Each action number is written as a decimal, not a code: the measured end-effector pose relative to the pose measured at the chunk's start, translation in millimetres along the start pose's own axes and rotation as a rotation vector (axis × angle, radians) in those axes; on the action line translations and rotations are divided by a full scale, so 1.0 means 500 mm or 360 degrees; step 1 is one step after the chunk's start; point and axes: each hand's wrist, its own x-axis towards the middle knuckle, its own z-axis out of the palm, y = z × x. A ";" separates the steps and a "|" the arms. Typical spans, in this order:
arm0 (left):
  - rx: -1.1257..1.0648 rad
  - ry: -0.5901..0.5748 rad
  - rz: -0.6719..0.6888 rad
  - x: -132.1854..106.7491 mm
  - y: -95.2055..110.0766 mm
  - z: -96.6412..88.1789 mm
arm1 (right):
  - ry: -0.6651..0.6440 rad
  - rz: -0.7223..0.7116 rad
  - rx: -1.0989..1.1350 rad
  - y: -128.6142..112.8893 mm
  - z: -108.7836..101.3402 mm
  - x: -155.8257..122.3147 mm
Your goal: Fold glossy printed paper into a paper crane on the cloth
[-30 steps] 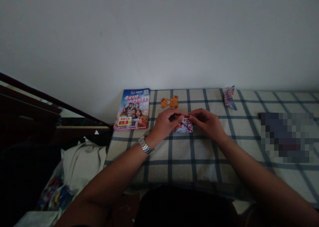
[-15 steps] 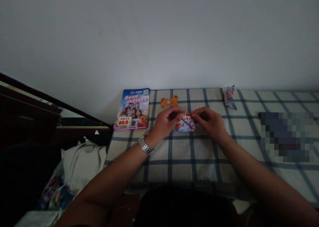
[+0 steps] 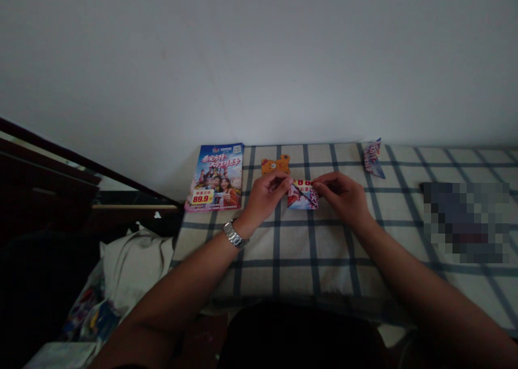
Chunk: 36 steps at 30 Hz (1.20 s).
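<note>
Between my two hands is a small folded paper [image 3: 303, 197], printed in blue, pink and red like the flyers at the left. My left hand [image 3: 266, 196], with a metal watch on its wrist, pinches the paper's upper left corner between thumb and forefinger. At the upper right corner, my right hand [image 3: 343, 197] grips it the same way. An orange bear-shaped piece [image 3: 272, 166] lies just beyond my left hand. Off to the left rests a stack of printed flyers [image 3: 218, 177].
A checked cloth [image 3: 259, 245] covers the surface against the wall. Another folded printed paper [image 3: 374, 158] stands at the back right. A blurred-out dark object [image 3: 465, 223] lies at the right. White bags [image 3: 133, 261] sit below on the left.
My hands have moved slightly apart at the paper's top corners. The folded paper has shifted a little up and shows more of its printed face and a diagonal edge.
</note>
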 end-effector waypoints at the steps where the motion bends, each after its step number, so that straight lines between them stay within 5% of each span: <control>1: 0.0010 0.0004 0.0002 0.000 0.000 0.000 | -0.0003 0.0001 0.0000 -0.001 0.000 0.000; 36: 0.0070 -0.0077 0.0032 -0.002 -0.007 -0.001 | -0.0110 -0.0090 -0.0162 0.000 0.001 -0.006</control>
